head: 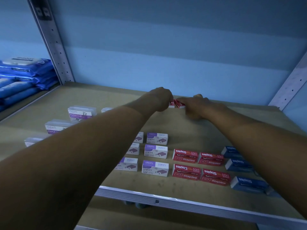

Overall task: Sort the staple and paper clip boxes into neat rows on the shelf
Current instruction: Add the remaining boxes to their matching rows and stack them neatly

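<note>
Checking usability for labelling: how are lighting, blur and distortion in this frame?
Head view: dim, blue-tinted light; wide-angle bending of the shelf uprights; right hand motion-blurred, left hand softer-edged; front red staple boxes legible; wipes packs at far left blurry.

This looks like a shop or a stock room. A metal shelf (166, 195) with hole-punched posts (54, 42) holds many small staple boxes (185, 156) set in rows. Blue packs of wipes (25, 75) are piled on the next shelf.
</note>
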The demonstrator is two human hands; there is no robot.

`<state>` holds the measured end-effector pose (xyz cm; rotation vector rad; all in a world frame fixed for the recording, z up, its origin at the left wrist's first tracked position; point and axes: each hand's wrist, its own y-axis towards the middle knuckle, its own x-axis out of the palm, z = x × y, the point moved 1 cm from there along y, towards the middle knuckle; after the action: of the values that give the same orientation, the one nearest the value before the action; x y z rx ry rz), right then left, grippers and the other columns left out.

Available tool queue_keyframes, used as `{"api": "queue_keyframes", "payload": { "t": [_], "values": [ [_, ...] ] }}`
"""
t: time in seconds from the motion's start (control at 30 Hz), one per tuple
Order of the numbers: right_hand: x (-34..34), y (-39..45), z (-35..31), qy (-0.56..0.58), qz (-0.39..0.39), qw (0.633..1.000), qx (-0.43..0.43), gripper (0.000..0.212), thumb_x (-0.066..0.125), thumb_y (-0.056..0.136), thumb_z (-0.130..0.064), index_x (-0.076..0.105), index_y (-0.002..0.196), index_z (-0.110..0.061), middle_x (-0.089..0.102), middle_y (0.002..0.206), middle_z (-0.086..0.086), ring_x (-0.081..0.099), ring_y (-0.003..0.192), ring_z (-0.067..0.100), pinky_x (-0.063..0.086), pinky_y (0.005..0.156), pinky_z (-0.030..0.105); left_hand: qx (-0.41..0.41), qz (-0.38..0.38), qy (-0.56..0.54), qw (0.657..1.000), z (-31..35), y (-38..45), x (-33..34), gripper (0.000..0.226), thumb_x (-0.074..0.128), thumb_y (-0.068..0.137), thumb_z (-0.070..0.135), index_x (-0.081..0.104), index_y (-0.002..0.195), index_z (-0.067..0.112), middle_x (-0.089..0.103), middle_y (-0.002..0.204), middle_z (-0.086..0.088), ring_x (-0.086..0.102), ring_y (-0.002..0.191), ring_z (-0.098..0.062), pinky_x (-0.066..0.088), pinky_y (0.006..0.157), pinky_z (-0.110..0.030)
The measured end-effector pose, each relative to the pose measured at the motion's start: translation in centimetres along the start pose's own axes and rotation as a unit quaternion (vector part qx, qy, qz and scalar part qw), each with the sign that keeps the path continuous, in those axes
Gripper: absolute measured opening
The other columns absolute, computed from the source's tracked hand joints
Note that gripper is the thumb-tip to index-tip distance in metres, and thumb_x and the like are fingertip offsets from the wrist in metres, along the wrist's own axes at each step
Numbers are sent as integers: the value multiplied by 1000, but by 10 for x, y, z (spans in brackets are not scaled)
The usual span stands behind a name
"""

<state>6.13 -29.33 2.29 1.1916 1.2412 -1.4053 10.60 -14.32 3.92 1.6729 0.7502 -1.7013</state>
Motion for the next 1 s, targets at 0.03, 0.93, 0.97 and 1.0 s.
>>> {"api": "queue_keyframes", "payload": {
  "t": [0.03, 0.93, 0.97, 1.0],
  "values": [
    [-2, -3, -1, -1, 6, 1000, -7, 57, 38, 97, -11, 41, 144, -42, 54, 121, 11, 41, 128, 35, 36, 88, 40, 4, 1, 1, 1000, 0, -2, -1, 45, 44, 93, -2, 66, 126, 18, 64, 127, -8, 57, 117, -29, 50, 97, -39],
    [8, -122, 19, 267, 157, 951, -3, 29, 51, 103, -20, 72, 120, -29, 67, 122, -10, 57, 103, 4, 41, 84, 20, 40, 18, -65, 997, -7, -100, -6, 32, 73, 85, 30, 66, 116, 26, 64, 125, 3, 55, 115, -20, 44, 85, -30],
    [11, -122, 18, 265, 160, 951, 7, 28, 51, 103, -20, 72, 121, -28, 68, 124, -10, 57, 103, 5, 41, 84, 21, 40, 17, -73, 996, -7, -100, -6, 31, 73, 84, 29, 66, 115, 26, 64, 124, 3, 56, 113, -20, 42, 82, -30],
    [14, -122, 17, 261, 161, 952, 15, 28, 52, 102, -22, 72, 121, -27, 68, 125, -9, 58, 104, 7, 43, 85, 22, 41, 18, -77, 996, -8, -100, -6, 30, 74, 83, 28, 66, 112, 25, 66, 121, 4, 57, 111, -19, 41, 80, -29]
  ]
}}
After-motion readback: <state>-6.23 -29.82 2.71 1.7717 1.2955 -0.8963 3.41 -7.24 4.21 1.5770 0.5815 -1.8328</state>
